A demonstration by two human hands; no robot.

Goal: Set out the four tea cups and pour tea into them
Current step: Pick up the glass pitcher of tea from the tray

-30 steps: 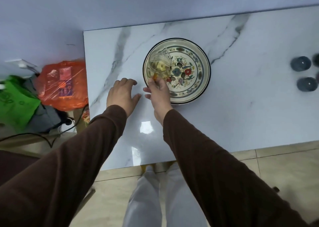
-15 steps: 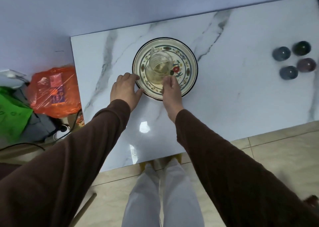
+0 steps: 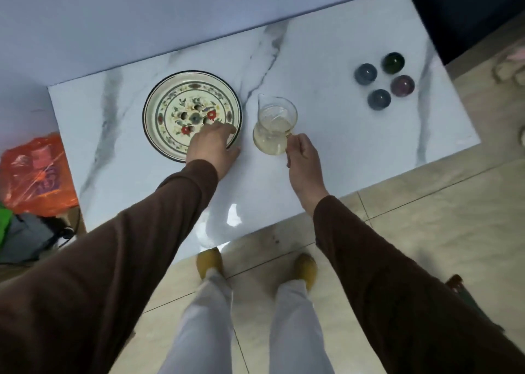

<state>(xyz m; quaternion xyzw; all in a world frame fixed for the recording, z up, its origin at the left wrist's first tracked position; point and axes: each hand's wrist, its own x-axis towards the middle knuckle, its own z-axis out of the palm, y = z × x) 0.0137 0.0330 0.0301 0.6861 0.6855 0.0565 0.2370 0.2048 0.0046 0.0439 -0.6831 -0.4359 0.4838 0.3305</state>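
Note:
A glass pitcher with pale yellow tea stands on the marble table, just right of the floral plate. My right hand is closed on its handle at the near side. My left hand rests on the plate's near right rim, fingers spread. Several small dark tea cups sit in a cluster at the far right: a grey-blue cup, a dark green cup, a purple cup and a blue-grey cup. They stand well apart from the pitcher.
An orange plastic bag and grey and green items lie on the floor left of the table. The table's near edge runs just in front of my yellow shoes. A blue wall borders the table's far side.
My right hand has carried the pitcher off the plate and to its right. My left hand has shifted from the plate's left side to its near right rim. The view has swung right.

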